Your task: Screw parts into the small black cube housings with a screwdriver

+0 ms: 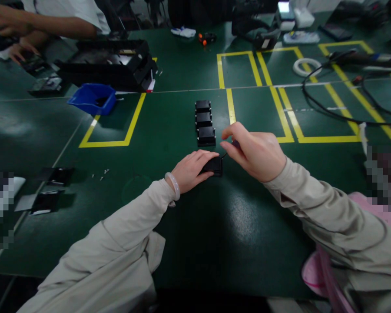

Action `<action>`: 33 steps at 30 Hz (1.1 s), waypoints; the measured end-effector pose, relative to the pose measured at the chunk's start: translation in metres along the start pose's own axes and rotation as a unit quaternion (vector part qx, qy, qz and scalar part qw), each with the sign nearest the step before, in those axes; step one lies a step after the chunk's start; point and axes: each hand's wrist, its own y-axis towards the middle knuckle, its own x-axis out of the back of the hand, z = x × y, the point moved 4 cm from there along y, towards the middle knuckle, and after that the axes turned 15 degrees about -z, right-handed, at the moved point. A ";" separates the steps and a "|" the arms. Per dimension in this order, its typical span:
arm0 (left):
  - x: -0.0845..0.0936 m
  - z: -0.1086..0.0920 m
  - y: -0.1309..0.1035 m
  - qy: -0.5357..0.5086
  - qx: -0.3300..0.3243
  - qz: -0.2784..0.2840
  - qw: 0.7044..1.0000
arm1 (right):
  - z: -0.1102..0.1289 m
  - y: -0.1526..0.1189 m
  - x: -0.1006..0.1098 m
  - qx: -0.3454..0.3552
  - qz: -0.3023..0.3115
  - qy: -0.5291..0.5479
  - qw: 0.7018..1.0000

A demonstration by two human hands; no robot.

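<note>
My left hand [195, 168] is closed around a small black box [217, 166] on the green table [189, 234]. Between the fingers of my right hand [252, 150] is a dark-handled tool [236, 144], whose thin shaft slants down to the box's right end. Just beyond my hands, three similar black boxes [206, 134] stand in a column, with small shiny screws at their sides. Much of the held box is covered by my left fingers.
At the left lie loose screws [101, 178] and flat dark pieces [45, 202]. A blue bin [94, 99] and black trays [107, 65] stand farther back, near another person's hands. Tape roll [307, 67] and black cable [332, 119] lie at the right.
</note>
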 end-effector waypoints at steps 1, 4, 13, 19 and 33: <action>0.000 0.000 0.000 -0.001 0.002 0.002 1.000 | 0.000 0.000 -0.001 -0.005 0.000 -0.002 1.000; 0.000 -0.001 0.001 -0.005 0.004 0.003 1.000 | -0.001 0.000 -0.001 -0.017 -0.010 -0.003 1.000; -0.001 0.000 0.000 -0.001 0.004 0.003 1.000 | -0.002 -0.001 -0.002 0.002 -0.011 0.004 1.000; 0.000 -0.001 0.000 -0.003 -0.001 -0.005 1.000 | -0.001 -0.001 -0.001 0.003 -0.021 0.023 1.000; -0.001 0.000 0.000 0.003 -0.003 -0.005 1.000 | -0.001 0.000 0.000 0.007 -0.006 0.012 1.000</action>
